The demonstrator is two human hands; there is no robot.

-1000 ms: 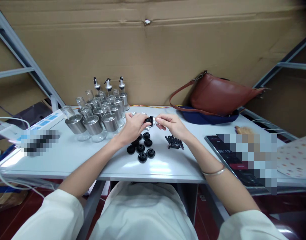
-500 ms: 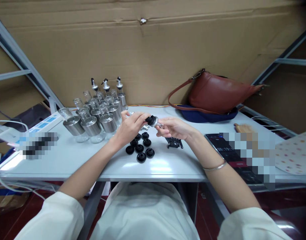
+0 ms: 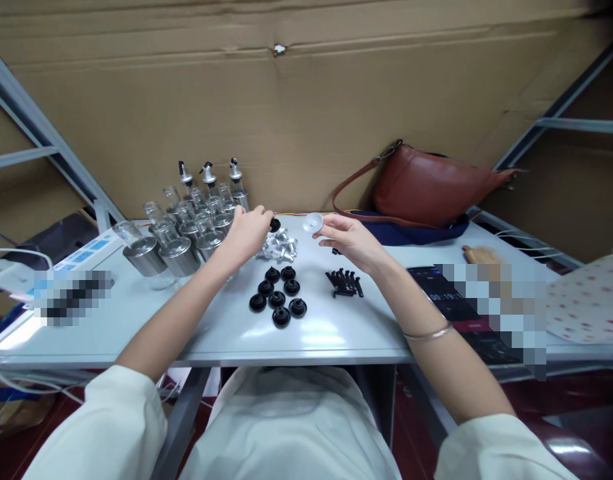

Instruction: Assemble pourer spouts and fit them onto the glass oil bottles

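My left hand (image 3: 249, 233) is closed on a black stopper (image 3: 275, 225), held over a pile of small silver spout pieces (image 3: 282, 248). In my right hand (image 3: 353, 241) is a silver cap (image 3: 313, 224), pinched at its edge with its hollow side facing me. A gap separates the two parts. Nearer to me, several loose black stoppers (image 3: 277, 299) sit on the white table (image 3: 226, 337). To their right lies a bunch of small black levers (image 3: 343, 283), with another small black piece (image 3: 337, 251) below my right hand.
Several glass bottles with steel sleeves (image 3: 176, 250) stand at the left; three at the back carry pourer tops (image 3: 209, 175). A brown leather bag (image 3: 426, 187) rests at the back right. A phone (image 3: 451, 300) lies at the right, beyond my right forearm, and a power strip (image 3: 81, 257) far left.
The black stopper and silver cap, together between my hands before, are now apart. My left hand has moved left with the stopper, uncovering the silver pile. The cap has turned its hollow side toward me.
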